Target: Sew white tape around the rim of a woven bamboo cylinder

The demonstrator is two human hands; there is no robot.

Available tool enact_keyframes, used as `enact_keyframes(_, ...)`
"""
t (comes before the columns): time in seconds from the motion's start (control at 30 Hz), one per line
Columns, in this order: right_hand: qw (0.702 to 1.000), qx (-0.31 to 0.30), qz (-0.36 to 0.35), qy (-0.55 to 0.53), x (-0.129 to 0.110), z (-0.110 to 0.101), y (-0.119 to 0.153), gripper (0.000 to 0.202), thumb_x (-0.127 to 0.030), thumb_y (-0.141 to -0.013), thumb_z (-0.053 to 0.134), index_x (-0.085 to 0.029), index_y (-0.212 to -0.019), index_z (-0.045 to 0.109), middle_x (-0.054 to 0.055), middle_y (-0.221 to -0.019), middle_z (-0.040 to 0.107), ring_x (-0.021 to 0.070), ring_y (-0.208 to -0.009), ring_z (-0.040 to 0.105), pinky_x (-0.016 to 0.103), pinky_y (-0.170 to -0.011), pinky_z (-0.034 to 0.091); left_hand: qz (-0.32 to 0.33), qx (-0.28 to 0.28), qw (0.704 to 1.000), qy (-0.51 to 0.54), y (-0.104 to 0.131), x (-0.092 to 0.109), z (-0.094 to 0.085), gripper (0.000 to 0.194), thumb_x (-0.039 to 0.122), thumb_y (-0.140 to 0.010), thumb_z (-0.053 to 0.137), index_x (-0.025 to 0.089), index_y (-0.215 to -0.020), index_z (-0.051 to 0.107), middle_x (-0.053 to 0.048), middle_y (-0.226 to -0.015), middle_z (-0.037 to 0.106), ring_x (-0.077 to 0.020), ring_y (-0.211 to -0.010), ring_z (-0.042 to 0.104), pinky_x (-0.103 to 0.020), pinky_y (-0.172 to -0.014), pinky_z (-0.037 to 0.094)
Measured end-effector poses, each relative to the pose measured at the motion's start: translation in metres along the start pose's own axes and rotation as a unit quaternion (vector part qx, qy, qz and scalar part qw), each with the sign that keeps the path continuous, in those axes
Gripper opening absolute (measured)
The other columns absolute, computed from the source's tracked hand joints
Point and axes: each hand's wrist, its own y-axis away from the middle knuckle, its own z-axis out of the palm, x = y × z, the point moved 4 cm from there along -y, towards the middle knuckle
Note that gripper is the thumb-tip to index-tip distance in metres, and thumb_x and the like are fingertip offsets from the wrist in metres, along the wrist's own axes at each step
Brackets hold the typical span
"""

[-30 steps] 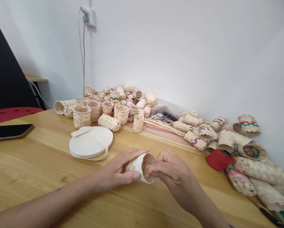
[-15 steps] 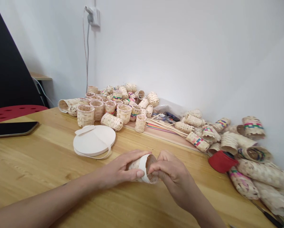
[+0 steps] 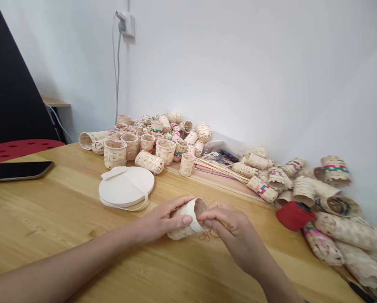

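Note:
A small woven basket (image 3: pixel 181 229) lies tilted on its side above the wooden table, its open mouth facing right. A smooth pale band (image 3: pixel 193 215) runs around its rim. My left hand (image 3: pixel 166 219) grips the basket from the left, thumb on the near side and fingers over the top. At the mouth, my right hand (image 3: pixel 228 229) has its fingers pinched together at the rim; what they hold is too small to make out. Thin reddish thread (image 3: pixel 209 235) hangs in loops below the right fingers.
A roll of flat white strip (image 3: pixel 125 189) lies left of the hands. Woven baskets (image 3: pixel 115 155) crowd the back, more (image 3: pixel 349 227) are heaped at right beside a red object (image 3: pixel 295 215). A phone (image 3: pixel 16 171) rests at left. Thin sticks (image 3: pixel 221 168) lie behind.
The basket has tipped, its mouth raised slightly, and more of its woven side shows. My right fingers have shifted at the rim, and loops of reddish thread now show below them.

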Motion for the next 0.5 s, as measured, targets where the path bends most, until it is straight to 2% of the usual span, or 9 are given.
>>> enact_keyframes(0.33,1.000,-0.002,-0.012,0.014,-0.0083,0.0055,-0.0024,0.018,-0.015,-0.090,0.052,-0.023,-0.083,0.067,-0.001,-0.076,0.059,0.0142,-0.076,0.054,0.026,-0.069,0.040,0.009,-0.033,0.999,0.032,0.0004,0.0011,0.0075,0.055,0.044,-0.087,0.054,0.020,-0.135,0.040,-0.007,-0.133,0.049,-0.0243,-0.119,0.045,-0.033,-0.098,0.036)
enact_keyframes(0.5,1.000,-0.018,-0.013,0.004,-0.0066,0.0057,-0.0011,0.020,-0.017,-0.092,0.050,-0.025,-0.087,0.068,-0.001,-0.076,0.057,0.0135,-0.076,0.054,0.026,-0.068,0.041,0.002,-0.051,0.998,0.032,0.0009,0.0030,0.0090,0.055,0.047,-0.086,0.053,0.020,-0.134,0.042,-0.007,-0.123,0.054,-0.0240,-0.113,0.047,-0.033,-0.094,0.038)
